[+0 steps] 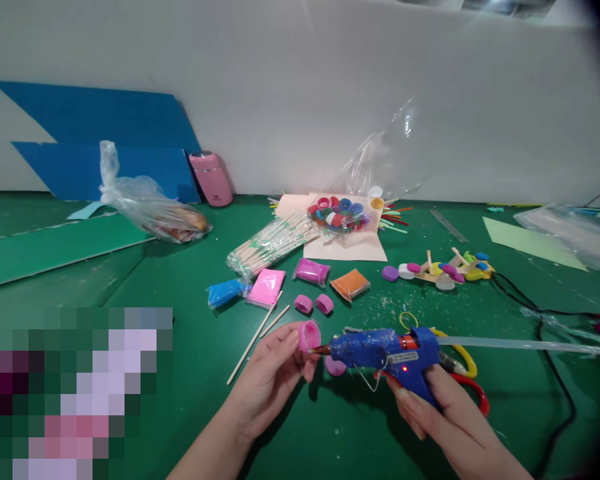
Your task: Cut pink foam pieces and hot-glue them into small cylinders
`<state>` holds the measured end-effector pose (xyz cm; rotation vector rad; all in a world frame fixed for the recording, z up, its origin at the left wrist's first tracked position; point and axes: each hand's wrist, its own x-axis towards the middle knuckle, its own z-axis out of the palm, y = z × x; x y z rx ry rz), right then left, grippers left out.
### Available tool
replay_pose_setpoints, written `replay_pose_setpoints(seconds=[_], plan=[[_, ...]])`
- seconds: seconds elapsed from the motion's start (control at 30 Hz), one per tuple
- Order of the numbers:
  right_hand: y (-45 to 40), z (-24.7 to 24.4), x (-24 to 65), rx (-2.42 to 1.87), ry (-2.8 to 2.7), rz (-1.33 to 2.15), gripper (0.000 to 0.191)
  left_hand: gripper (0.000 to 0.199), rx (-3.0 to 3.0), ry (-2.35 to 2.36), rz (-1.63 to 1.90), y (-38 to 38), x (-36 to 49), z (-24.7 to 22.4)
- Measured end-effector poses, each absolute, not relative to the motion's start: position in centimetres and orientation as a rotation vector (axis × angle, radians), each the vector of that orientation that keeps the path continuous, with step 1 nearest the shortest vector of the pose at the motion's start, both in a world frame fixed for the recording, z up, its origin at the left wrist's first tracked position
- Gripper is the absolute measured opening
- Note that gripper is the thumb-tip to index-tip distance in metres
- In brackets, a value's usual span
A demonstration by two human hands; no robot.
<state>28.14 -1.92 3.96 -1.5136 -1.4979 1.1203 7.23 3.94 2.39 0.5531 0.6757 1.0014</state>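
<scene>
Glue gun in right hand, label illegible

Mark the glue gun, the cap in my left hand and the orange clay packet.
glue gun (365,348), head view, blue barrel
pink cap (309,336), head view, open face
orange clay packet (351,285), head view, middle

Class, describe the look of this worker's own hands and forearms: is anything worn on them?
The left hand and right hand are ungloved, with no ring, watch or bracelet showing. Both forearms are bare as far as visible, without sleeves. Nail details are too small to judge.
</scene>
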Motion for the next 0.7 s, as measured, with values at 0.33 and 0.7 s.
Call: replay_pose_setpoints(seconds=[0.33, 0.7], plan=[[-1.0, 2.9, 31.9, -1.611, -1.404, 1.020, 0.025, 0.016, 0.601, 0.697, 1.013, 4.1, 7.2, 2.7], [1.9, 2.4, 40.9, -2.240, -1.620, 0.226, 0.023, 0.015, 0.617, 0.748, 1.061, 4.2, 7.1, 2.3]])
